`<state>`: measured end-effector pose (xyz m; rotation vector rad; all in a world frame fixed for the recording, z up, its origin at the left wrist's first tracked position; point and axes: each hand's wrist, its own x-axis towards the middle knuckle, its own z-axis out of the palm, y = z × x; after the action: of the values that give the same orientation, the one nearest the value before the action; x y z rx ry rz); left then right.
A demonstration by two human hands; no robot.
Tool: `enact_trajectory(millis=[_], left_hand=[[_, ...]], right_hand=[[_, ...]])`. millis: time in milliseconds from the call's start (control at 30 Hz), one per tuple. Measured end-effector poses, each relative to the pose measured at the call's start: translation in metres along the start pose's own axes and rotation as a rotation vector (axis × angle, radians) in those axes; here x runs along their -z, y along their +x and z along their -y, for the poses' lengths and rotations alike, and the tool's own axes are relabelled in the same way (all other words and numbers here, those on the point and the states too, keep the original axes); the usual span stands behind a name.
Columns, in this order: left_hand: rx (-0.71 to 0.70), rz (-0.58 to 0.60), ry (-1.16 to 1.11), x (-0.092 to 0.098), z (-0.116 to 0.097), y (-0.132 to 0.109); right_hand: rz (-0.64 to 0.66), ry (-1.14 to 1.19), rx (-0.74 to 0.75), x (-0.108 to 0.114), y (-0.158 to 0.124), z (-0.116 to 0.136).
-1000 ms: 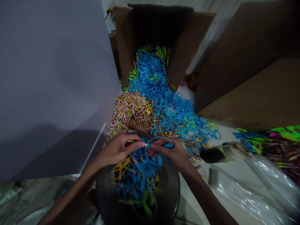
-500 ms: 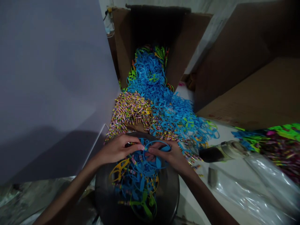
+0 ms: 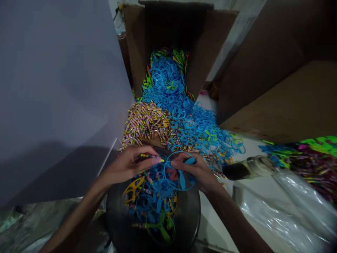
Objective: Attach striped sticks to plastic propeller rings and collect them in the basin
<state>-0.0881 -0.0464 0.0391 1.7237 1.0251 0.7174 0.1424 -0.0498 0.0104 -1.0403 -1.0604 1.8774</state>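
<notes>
My left hand (image 3: 129,167) pinches a small pink and yellow stick (image 3: 158,160) between thumb and fingers, its yellow tip pointing right. In my right hand (image 3: 198,170) is a blue ringed propeller (image 3: 182,181), gripped near its rim and facing me. A narrow gap seems to lie between the stick's tip and the ring. Below both hands, blue, yellow and green propellers lie with pink sticks on a dark round surface (image 3: 188,221). A yellow propeller (image 3: 133,189) is at the left of this heap and a green one (image 3: 162,226) at its front.
Blue propellers (image 3: 171,84) spill from an open cardboard box (image 3: 218,45) behind. Beside them is a pile of pink and yellow sticks (image 3: 137,119). A pale panel (image 3: 60,88) stands left. Clear plastic bags (image 3: 268,214), a dark cylinder (image 3: 239,171) and colourful pieces (image 3: 310,158) lie right.
The blue propeller has shifted right with my right hand and turned more face-on. The stick's yellow tip now shows in my left hand, a little apart from the ring.
</notes>
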Motion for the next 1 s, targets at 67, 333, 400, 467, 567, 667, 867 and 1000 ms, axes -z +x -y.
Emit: enact_trajectory(millis=[67,333,400,467,567,667,867,1000], left_hand=[[-0.003,0.021,0.012,-0.004,0.003,0.000],[-0.048,0.047,0.165,0.000,0.000,-0.006],[-0.053,0.060,0.190,0.002,-0.001,-0.007],[-0.052,0.071,0.203,0.002,-0.001,-0.008],[-0.039,0.089,0.176,0.002,0.002,-0.010],[-0.046,0.084,0.205,0.001,0.004,-0.011],[-0.069,0.146,0.251,-0.001,0.009,-0.012],[-0.089,0.159,0.144,-0.003,0.015,-0.010]], right_hand=[[0.005,0.023,-0.004,-0.004,0.000,0.000],[0.024,-0.043,0.029,-0.007,0.001,-0.004],[0.031,-0.059,0.032,-0.008,0.000,-0.003],[0.049,-0.069,0.028,-0.009,-0.001,-0.002],[0.066,-0.084,0.038,-0.010,-0.002,-0.001],[0.077,-0.089,0.030,-0.010,-0.002,-0.004],[0.098,-0.117,0.056,-0.010,-0.003,-0.009],[0.114,-0.143,0.068,-0.010,-0.003,-0.009]])
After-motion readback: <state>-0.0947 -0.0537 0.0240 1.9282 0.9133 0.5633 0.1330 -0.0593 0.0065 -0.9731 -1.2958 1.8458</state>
